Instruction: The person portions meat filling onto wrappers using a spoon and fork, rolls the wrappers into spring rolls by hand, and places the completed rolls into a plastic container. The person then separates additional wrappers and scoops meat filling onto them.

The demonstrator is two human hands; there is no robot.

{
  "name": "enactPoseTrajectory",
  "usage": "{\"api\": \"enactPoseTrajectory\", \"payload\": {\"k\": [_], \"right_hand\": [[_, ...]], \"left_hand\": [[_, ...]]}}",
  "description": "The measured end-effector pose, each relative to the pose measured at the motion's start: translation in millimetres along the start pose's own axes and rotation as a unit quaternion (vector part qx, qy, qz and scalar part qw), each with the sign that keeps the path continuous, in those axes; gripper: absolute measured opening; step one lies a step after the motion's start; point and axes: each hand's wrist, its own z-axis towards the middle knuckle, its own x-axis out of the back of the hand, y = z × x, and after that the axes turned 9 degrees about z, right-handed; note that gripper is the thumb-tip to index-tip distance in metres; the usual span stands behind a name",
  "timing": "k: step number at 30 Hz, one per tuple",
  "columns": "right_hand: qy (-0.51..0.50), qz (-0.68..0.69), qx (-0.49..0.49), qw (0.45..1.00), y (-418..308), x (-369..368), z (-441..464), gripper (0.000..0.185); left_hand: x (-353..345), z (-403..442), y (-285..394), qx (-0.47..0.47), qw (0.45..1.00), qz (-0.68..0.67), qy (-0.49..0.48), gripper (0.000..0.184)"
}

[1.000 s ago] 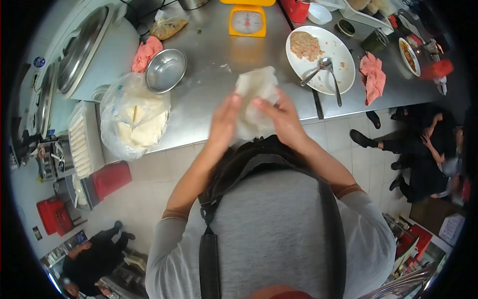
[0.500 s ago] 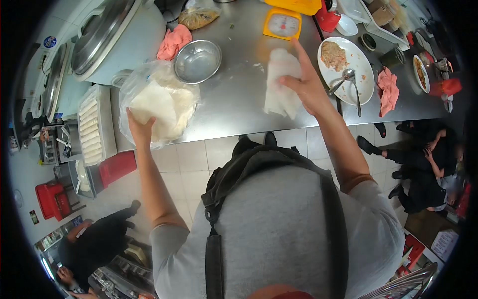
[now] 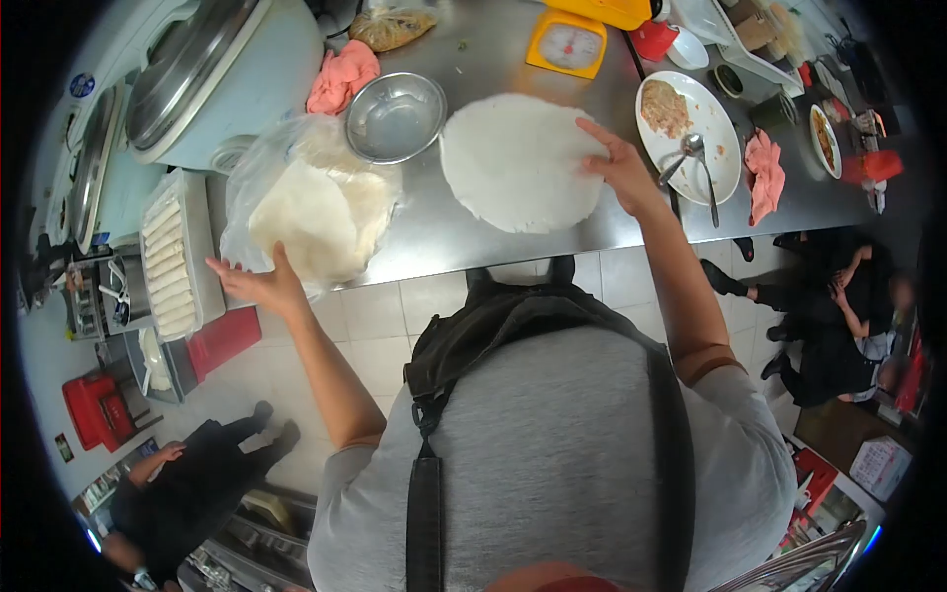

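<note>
A round white dough sheet lies spread flat on the steel counter. My right hand is at its right edge, thumb and index finger apart and resting over the rim. My left hand is open with spread fingers, palm up and holding nothing, at the near edge of a clear plastic bag. More pale round dough sheets lie stacked on that bag. A metal bowl stands between the bag and the spread sheet.
A white plate with minced filling and spoons is on the right. Behind are a yellow scale and a pink cloth. At left are a tray of white rolls and a large lidded pot. Other people are at both sides.
The dough sheet, bunched and blurred under my right hand before, now lies spread out in a full round. My left hand has moved off the stack, down and left, and opened.
</note>
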Motion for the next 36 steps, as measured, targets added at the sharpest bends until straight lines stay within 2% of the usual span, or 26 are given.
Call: {"api": "enactPoseTrajectory", "payload": {"k": [2,3,4,6,7,8,10,11,12,14,16,17,18,20,22,24,26,27,29,30,31,33,34,36], "right_hand": [[0.072,-0.250,0.068,0.963,17,12,-8,0.064],[0.068,-0.211,0.043,0.974,17,12,-18,0.063],[0.066,-0.209,0.043,0.975,23,13,-25,0.063],[0.075,-0.259,0.084,0.959,44,17,-35,0.058],[0.084,-0.268,0.109,0.954,48,18,-39,0.056],[0.087,-0.267,0.109,0.954,46,23,-40,0.056],[0.100,-0.317,0.042,0.942,38,33,-43,0.060],[0.104,-0.312,0.044,0.943,33,39,-45,0.060],[0.088,-0.330,0.066,0.937,28,47,-48,0.058],[0.077,-0.348,0.092,0.930,18,63,-57,0.057],[-0.013,-0.515,0.197,0.834,9,69,-81,0.050],[-0.038,-0.446,0.047,0.893,-35,56,-96,0.040],[-0.039,-0.447,0.054,0.892,-48,64,-103,0.040],[0.089,-0.379,0.037,0.920,-66,91,-112,0.026],[0.239,-0.524,0.083,0.813,-67,128,-110,0.019],[0.249,-0.589,0.085,0.764,-56,166,-108,0.025],[0.216,-0.644,0.087,0.728,-32,200,-101,0.032],[0.165,-0.675,0.012,0.719,-21,216,-93,0.038],[0.161,-0.680,-0.006,0.715,-6,233,-81,0.038],[0.145,-0.662,0.044,0.734,-14,232,-80,0.035],[0.148,-0.652,0.050,0.742,-14,236,-76,0.033],[0.137,-0.666,0.112,0.725,-6,258,-69,0.028],[0.132,-0.682,0.103,0.712,-1,275,-65,0.032],[0.010,-0.814,0.124,0.568,60,376,-13,0.024]], "left_hand": [[10,7,9,-0.016,0.989,0.144,0.001,0.114],[14,12,16,0.012,0.985,0.174,-0.002,0.103],[15,13,15,0.010,0.984,0.176,-0.001,0.103],[13,16,15,-0.009,0.981,0.189,0.051,0.088],[13,14,37,-0.013,0.981,0.187,0.051,0.088],[8,7,64,-0.070,0.989,0.130,0.034,0.076],[-21,-20,114,-0.164,0.986,-0.015,0.010,0.053],[-35,-39,139,-0.167,0.973,-0.125,-0.098,0.044],[-38,-50,176,-0.252,0.939,-0.150,-0.180,0.037],[-41,-76,239,-0.347,0.872,-0.203,-0.278,0.029],[-43,-96,298,-0.356,0.840,-0.258,-0.319,0.031],[-45,-100,327,-0.376,0.822,-0.277,-0.327,0.029],[-51,-102,356,-0.397,0.804,-0.294,-0.332,0.027],[-66,-113,411,-0.426,0.770,-0.297,-0.371,0.017],[-91,-133,452,-0.492,0.735,-0.231,-0.405,0.021],[-107,-156,488,-0.535,0.710,-0.098,-0.448,0.031],[-119,-181,508,-0.520,0.732,-0.012,-0.440,0.031],[-125,-191,513,-0.501,0.753,-0.007,-0.426,0.030],[-138,-202,522,-0.464,0.793,-0.036,-0.392,0.027],[-144,-201,527,-0.454,0.806,-0.051,-0.377,0.026],[-148,-200,529,-0.445,0.813,-0.068,-0.369,0.026],[-153,-194,529,-0.423,0.825,-0.111,-0.358,0.024],[-156,-191,528,-0.406,0.831,-0.136,-0.356,0.024],[-159,-186,520,-0.364,0.844,-0.176,-0.352,0.024]]}}
